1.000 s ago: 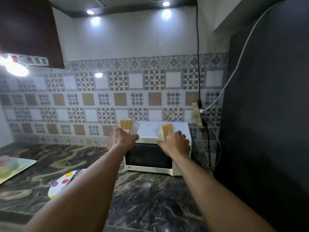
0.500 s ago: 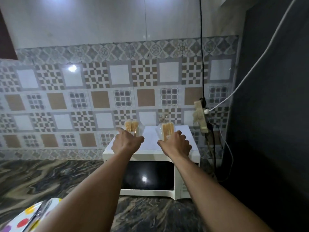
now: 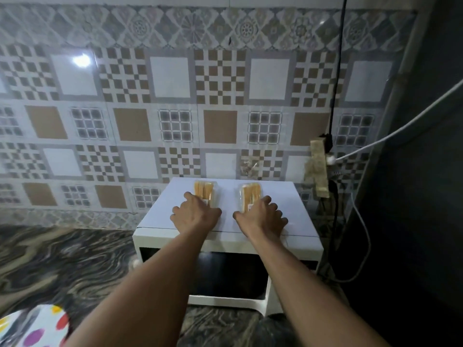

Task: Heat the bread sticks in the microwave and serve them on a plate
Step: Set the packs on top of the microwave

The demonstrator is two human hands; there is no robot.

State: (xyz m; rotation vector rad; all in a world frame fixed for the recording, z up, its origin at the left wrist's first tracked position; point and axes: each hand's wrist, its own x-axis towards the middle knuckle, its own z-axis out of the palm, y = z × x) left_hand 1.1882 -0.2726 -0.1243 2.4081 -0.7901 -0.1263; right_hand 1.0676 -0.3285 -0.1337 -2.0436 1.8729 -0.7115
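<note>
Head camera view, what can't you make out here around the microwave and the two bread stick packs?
- Near ends of both bread stick packs: head view, covered by the left hand and right hand.
- Each grip, whether closed on a pack or just resting: head view, fingers hide it.
- Microwave interior: head view, dark door, arms across it.
- Spotted plate: head view, cut by the bottom edge.

Two bread stick packs (image 3: 204, 192) (image 3: 250, 196) lie side by side atop the microwave (image 3: 225, 236).

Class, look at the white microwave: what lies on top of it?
On the white microwave lie two clear packets of bread sticks, with the left hand and right hand covering their near ends, which stay hidden.
</note>
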